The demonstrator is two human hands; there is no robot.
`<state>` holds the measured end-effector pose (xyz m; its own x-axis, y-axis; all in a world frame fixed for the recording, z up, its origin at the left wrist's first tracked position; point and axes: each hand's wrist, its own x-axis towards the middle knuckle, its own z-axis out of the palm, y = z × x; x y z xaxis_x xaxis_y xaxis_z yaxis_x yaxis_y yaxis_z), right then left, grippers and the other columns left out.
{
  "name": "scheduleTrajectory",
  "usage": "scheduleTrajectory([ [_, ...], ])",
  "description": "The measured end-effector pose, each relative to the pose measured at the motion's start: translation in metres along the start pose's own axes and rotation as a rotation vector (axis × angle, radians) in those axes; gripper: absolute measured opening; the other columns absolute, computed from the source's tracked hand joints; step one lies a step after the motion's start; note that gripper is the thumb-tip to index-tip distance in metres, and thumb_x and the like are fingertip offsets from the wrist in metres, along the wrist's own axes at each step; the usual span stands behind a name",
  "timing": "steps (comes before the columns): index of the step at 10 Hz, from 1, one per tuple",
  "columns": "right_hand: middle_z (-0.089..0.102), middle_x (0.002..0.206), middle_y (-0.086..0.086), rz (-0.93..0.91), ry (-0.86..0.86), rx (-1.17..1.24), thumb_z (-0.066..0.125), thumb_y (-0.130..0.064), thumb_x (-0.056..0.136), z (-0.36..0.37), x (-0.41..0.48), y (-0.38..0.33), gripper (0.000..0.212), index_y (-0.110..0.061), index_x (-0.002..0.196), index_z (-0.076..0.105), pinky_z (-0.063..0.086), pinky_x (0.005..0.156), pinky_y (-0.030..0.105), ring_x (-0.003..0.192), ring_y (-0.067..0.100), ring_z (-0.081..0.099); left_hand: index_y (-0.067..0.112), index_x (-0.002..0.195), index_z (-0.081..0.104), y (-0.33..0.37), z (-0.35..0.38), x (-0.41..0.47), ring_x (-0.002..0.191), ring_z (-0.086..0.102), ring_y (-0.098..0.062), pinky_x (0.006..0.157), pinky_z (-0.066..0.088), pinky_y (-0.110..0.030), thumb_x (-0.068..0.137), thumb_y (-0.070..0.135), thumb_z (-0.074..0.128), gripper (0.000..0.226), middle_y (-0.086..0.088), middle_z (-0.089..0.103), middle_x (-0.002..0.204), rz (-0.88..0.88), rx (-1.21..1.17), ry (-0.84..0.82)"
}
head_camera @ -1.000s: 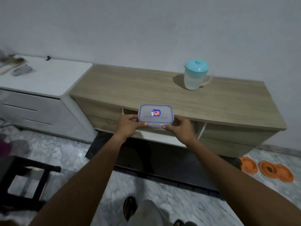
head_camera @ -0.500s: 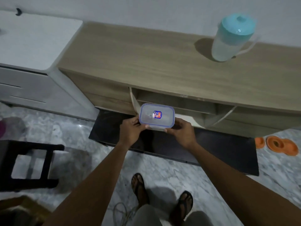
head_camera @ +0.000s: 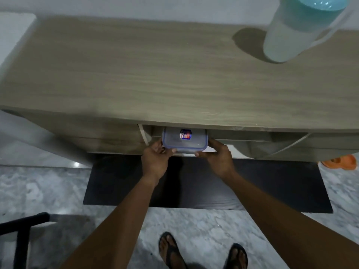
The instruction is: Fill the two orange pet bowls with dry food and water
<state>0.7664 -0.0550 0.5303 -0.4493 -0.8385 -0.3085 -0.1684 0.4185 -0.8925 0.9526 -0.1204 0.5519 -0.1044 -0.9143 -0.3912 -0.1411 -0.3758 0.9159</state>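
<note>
I hold a clear plastic food container (head_camera: 184,141) with a blue-rimmed lid and a red-blue sticker between both hands, at the mouth of the open shelf under the wooden cabinet top (head_camera: 147,74). My left hand (head_camera: 155,159) grips its left end and my right hand (head_camera: 218,158) its right end. The container's far edge sits under the cabinet's lip. An orange pet bowl (head_camera: 340,162) lies on the floor at the far right, partly hidden by the cabinet. A translucent water jug (head_camera: 291,30) with a teal lid stands on the cabinet top, back right.
A black mat (head_camera: 194,191) lies on the marble floor before the cabinet. A white cabinet (head_camera: 13,30) adjoins on the left. A black stool (head_camera: 23,230) stands at the lower left. My sandalled feet (head_camera: 202,253) are at the bottom.
I have stepped closer and bent over the cabinet. The container, held in both hands throughout, has gone lower and forward into the shelf opening.
</note>
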Motion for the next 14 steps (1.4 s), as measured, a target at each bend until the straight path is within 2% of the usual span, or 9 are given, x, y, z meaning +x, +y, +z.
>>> scheduleTrajectory([
  [2,0.073,0.099,-0.011,0.046,0.055,0.065,0.087,-0.009,0.078,0.02,0.04,0.012,0.056,-0.009,0.129,0.065,0.053,0.098,0.034,0.094,0.016,0.072,0.01,0.079,0.061,-0.014,0.013,0.038,0.063,0.057,0.012,0.069,0.044,-0.005,0.08,-0.003,0.074,0.018,0.016,0.063,0.071,0.1,0.031,0.035],
  [4,0.068,0.101,0.0,0.053,0.053,0.073,0.085,-0.007,0.079,0.027,0.056,0.014,0.028,-0.014,0.1,0.068,0.05,0.079,0.018,0.083,0.01,0.063,0.022,0.054,0.031,-0.018,0.017,0.061,0.049,0.033,-0.001,0.061,0.037,-0.02,0.077,-0.001,0.077,0.056,0.016,0.038,0.042,0.089,0.07,0.089],
  [6,0.072,0.088,0.017,0.049,0.126,0.049,0.09,-0.016,0.07,0.04,0.068,0.02,0.032,-0.004,0.086,0.067,0.054,0.085,0.044,0.083,0.023,0.065,0.017,0.054,0.034,-0.02,0.017,0.071,0.057,0.037,-0.009,0.051,0.036,-0.013,0.079,0.006,0.077,0.051,0.004,0.038,0.055,0.06,0.127,0.133],
  [7,0.054,0.061,0.006,0.031,0.107,0.012,0.089,-0.01,0.071,0.045,0.075,0.02,0.039,-0.012,0.064,0.051,0.045,0.068,0.032,0.066,0.017,0.051,0.013,0.054,0.045,-0.024,0.017,0.075,0.051,0.044,-0.002,0.051,0.037,-0.015,0.081,0.008,0.076,0.041,0.003,0.047,0.056,0.03,0.149,0.137],
  [9,0.062,0.055,-0.005,0.092,0.06,-0.05,0.064,0.017,0.088,0.047,0.085,0.014,0.023,-0.003,0.075,0.063,0.055,0.062,0.021,0.057,0.009,0.063,0.0,0.088,0.073,-0.018,0.021,0.085,0.082,0.065,-0.016,0.075,0.047,-0.023,0.081,0.021,0.077,0.023,-0.005,0.07,0.086,0.029,0.207,0.216],
  [10,0.062,0.058,-0.005,0.093,0.098,-0.172,0.063,0.008,0.092,0.044,0.084,0.009,0.029,-0.008,0.067,0.063,0.058,0.064,0.024,0.057,0.009,0.062,-0.002,0.089,0.068,-0.015,0.025,0.081,0.087,0.062,-0.018,0.078,0.044,-0.024,0.083,0.021,0.075,0.025,-0.007,0.066,0.089,0.0,0.238,0.232],
  [11,0.065,0.087,0.001,0.103,-0.023,-0.291,0.071,-0.039,0.092,0.045,0.078,0.013,0.021,-0.02,0.09,0.064,0.051,0.083,0.031,0.081,0.017,0.059,0.006,0.079,0.056,-0.011,0.026,0.076,0.086,0.057,-0.018,0.076,0.04,-0.024,0.086,0.019,0.072,0.022,-0.009,0.062,0.087,-0.008,0.261,0.259],
  [13,0.074,0.112,-0.003,0.081,0.082,-0.092,0.086,-0.04,0.075,0.043,0.057,0.012,0.045,-0.02,0.113,0.072,0.053,0.098,0.038,0.108,0.021,0.068,0.017,0.068,0.046,-0.007,0.015,0.055,0.078,0.054,-0.02,0.069,0.039,-0.022,0.087,0.014,0.07,0.031,-0.001,0.054,0.072,0.004,0.223,0.147],
  [14,0.066,0.134,-0.003,0.184,0.06,-0.06,0.086,-0.04,0.076,0.031,0.029,0.003,0.068,-0.022,0.137,0.062,0.047,0.109,0.04,0.124,0.02,0.061,0.011,0.124,0.059,0.001,0.007,0.023,0.114,0.055,-0.019,0.094,0.042,-0.024,0.087,0.023,0.072,0.041,-0.006,0.061,0.117,-0.071,0.275,0.072],
])
